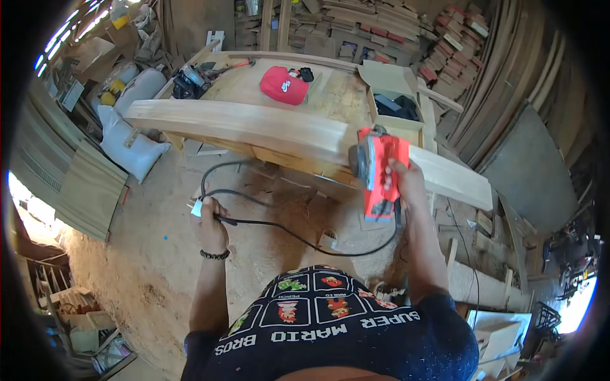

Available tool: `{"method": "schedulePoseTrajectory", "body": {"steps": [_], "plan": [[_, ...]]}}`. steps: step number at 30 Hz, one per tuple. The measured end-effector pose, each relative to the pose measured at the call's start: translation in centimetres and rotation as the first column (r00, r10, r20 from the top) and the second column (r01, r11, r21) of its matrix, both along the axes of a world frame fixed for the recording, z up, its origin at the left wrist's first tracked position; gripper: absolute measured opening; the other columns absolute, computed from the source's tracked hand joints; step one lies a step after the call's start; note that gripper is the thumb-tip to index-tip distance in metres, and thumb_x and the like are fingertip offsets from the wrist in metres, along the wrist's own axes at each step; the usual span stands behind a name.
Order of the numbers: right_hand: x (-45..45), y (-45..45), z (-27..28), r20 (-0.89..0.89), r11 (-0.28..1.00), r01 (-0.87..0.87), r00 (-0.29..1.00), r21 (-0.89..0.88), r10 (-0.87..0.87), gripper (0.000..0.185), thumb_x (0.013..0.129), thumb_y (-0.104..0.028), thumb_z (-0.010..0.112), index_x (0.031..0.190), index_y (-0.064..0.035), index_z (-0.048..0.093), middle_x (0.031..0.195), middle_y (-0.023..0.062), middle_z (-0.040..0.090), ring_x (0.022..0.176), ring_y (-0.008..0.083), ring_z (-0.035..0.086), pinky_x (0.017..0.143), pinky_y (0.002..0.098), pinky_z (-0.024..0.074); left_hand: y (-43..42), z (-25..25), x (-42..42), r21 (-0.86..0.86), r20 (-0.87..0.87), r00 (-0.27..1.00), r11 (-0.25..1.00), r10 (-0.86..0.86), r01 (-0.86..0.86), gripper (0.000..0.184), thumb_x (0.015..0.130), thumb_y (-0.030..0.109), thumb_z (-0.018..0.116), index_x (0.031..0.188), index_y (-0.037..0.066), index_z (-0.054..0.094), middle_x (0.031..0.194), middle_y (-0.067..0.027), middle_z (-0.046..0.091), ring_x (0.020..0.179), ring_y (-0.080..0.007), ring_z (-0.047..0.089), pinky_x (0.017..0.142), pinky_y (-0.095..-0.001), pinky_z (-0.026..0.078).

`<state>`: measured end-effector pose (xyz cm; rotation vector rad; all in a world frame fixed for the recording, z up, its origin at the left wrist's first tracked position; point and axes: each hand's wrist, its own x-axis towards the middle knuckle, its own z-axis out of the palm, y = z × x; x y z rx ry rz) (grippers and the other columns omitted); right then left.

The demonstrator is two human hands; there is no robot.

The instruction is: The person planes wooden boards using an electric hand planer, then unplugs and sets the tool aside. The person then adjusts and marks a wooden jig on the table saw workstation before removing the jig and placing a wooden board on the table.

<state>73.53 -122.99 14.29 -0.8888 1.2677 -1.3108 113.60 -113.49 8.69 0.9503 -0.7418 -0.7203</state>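
My right hand (408,181) is wrapped around the grip of the red power planer (386,166), holding it ahead of me and to my right. The planer's long axis runs away from me, roughly crosswise to the long wooden board (248,124), which stretches from left to right beyond both hands. The planer's far end overlaps the board in my view, toward its right part; I can't tell if the 2 touch.

My left hand (211,219) is well apart, lower and to the left, on the near side of the board, its fingers closed on the pale plug (197,207) with the prongs pointing left. The right hand is the nearer of my 2 to the board. The black cord (362,254) sags between my hands from the planer's near end, and more of it loops beyond my left hand.

Behind the board, on the workbench (343,95), lies a red cap (283,86), with an open box (387,77) to its right. A white sack (132,149) sits off to the left.
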Motion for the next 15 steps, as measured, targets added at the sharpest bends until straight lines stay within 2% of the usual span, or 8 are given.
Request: {"method": "schedulePoseTrajectory", "body": {"steps": [3,5,6,7,9,10,13,15], "plan": [[0.5,-10.7,0.4,0.019,0.997,-0.075,0.997,0.02,0.075,0.008,0.089,-0.009,0.057,0.086,-0.0012,0.058,0.068,0.0056,0.056,0.05,0.0145,0.052,0.043,0.0303,0.0438,-2.8,1.4,-1.9,0.078,-0.054,0.997,0.996,0.047,-0.043,0.036,0.098,0.02,0.053,0.127,-0.001,0.052,0.068,0.001,0.043,0.058,-0.009,0.043,0.055,-0.0255,0.042],[0.6,-18.1,0.3,0.045,0.994,-0.111,0.993,0.023,0.11,0.01,0.091,-0.011,0.056,0.086,-0.0016,0.057,0.067,0.0054,0.056,0.05,0.0151,0.052,0.045,0.0307,0.0443,-4.5,3.1,-3.3,0.047,-0.056,0.996,0.996,0.074,-0.071,0.039,0.097,0.021,0.054,0.13,-0.001,0.049,0.068,0.0013,0.043,0.057,-0.0088,0.042,0.054,-0.0256,0.042],[0.8,-21.6,-0.3,0.059,0.991,-0.133,0.99,0.036,0.131,0.013,0.092,-0.012,0.055,0.085,-0.0019,0.057,0.066,0.0052,0.056,0.05,0.0156,0.052,0.046,0.0311,0.0447,-5.1,4.3,-4.0,0.029,-0.057,0.998,0.999,0.037,-0.035,0.044,0.096,0.019,0.055,0.134,0.0,0.044,0.074,0.0001,0.045,0.063,-0.01,0.045,0.06,-0.0273,0.044],[0.9,-25.0,-0.9,0.067,0.988,-0.147,0.987,0.047,0.144,0.013,0.092,-0.012,0.055,0.085,-0.0019,0.057,0.066,0.0052,0.056,0.05,0.0156,0.052,0.046,0.0311,0.0447,-6.3,5.7,-5.1,0.041,-0.05,0.997,0.998,0.052,-0.05,0.044,0.096,0.019,0.055,0.134,0.0,0.044,0.074,0.0001,0.045,0.063,-0.01,0.045,0.06,-0.0273,0.044],[1.3,-31.8,-2.8,-0.001,0.976,-0.194,0.981,0.095,0.195,0.014,0.092,-0.012,0.054,0.083,-0.0029,0.059,0.061,0.0056,0.054,0.05,0.0178,0.053,0.045,0.0337,0.0451,-8.8,8.4,-7.5,-0.105,0.05,0.998,0.994,0.048,-0.043,0.049,0.096,0.018,0.056,0.137,-0.002,0.04,0.081,-0.0021,0.048,0.07,-0.0119,0.048,0.069,-0.0295,0.046],[1.4,-35.3,-4.7,0.009,0.972,-0.204,0.979,0.115,0.204,0.014,0.092,-0.012,0.054,0.083,-0.0029,0.059,0.061,0.0056,0.054,0.05,0.0178,0.053,0.045,0.0337,0.0451,-10.0,9.2,-7.9,-0.118,0.102,0.993,0.991,-0.056,0.067,0.052,0.095,0.016,0.057,0.139,-0.003,0.037,0.089,-0.0052,0.051,0.079,-0.0141,0.052,0.077,-0.0322,0.046],[1.8,-43.7,-10.6,-0.019,0.962,-0.247,0.968,0.121,0.251,0.014,0.091,-0.012,0.055,0.081,-0.004,0.059,0.059,0.0063,0.054,0.049,0.0195,0.053,0.045,0.0359,0.0452,-14.4,10.8,-10.3,-0.024,0.201,0.972,0.991,-0.122,0.129,0.061,0.093,0.015,0.06,0.142,-0.006,0.032,0.094,-0.007,0.055,0.086,-0.015,0.054,0.081,-0.0312,0.046],[2.2,-46.8,-12.9,-0.042,0.979,-0.171,0.983,0.113,0.176,0.014,0.085,-0.012,0.059,0.076,-0.0008,0.061,0.065,0.009,0.06,0.053,0.0205,0.058,0.049,0.0359,0.0467,-16.7,10.9,-10.6,0.026,0.26,0.937,0.972,-0.233,0.235,0.064,0.093,0.014,0.06,0.145,-0.007,0.029,0.093,-0.0059,0.055,0.084,-0.0139,0.054,0.08,-0.0294,0.046]]}}
